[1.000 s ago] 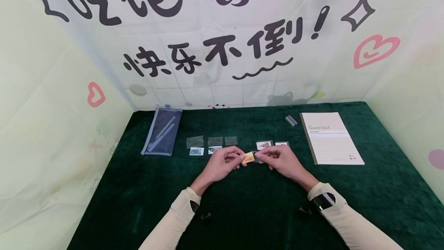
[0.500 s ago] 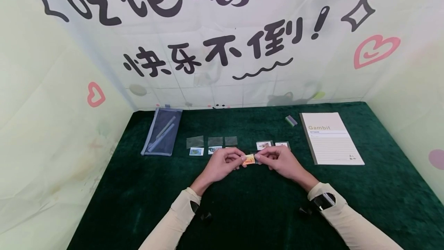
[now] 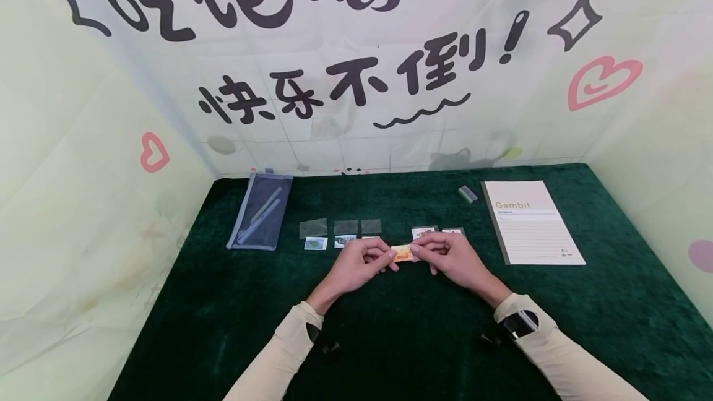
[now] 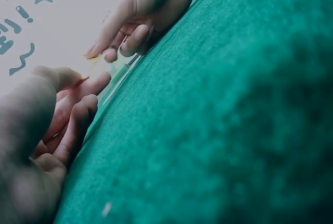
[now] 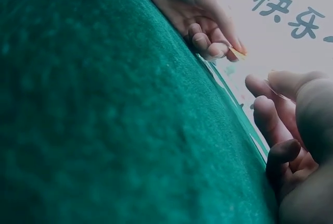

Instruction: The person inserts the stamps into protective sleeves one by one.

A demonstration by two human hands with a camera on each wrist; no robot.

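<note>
A small orange-yellow stamp [image 3: 402,254] stretches between both hands in the head view, above the table. My left hand [image 3: 359,263] pinches its left end between thumb and fingers. My right hand [image 3: 450,258] pinches a small clear sleeve [image 5: 281,97] at the stamp's right end; only a thin edge of it shows in the right wrist view. How far the stamp lies inside the sleeve I cannot tell. Behind the right hand lie two sleeves with stamps [image 3: 424,232]. Beyond the left hand, picture stamps [image 3: 315,243] lie below clear sleeves [image 3: 313,228].
A mesh zip pouch [image 3: 260,212] with pens lies at the left of the green cloth-covered table [image 3: 390,339]. At the right is a notebook [image 3: 533,221], with a small striped block [image 3: 468,194] beside it. A printed cloth backdrop [image 3: 356,79] stands behind.
The stamp has turned from a tilt to nearly level and moved slightly right, to the right hand's fingertips. The dark sleeve seen beside it earlier is now hardly visible. Both arms stay in place.
</note>
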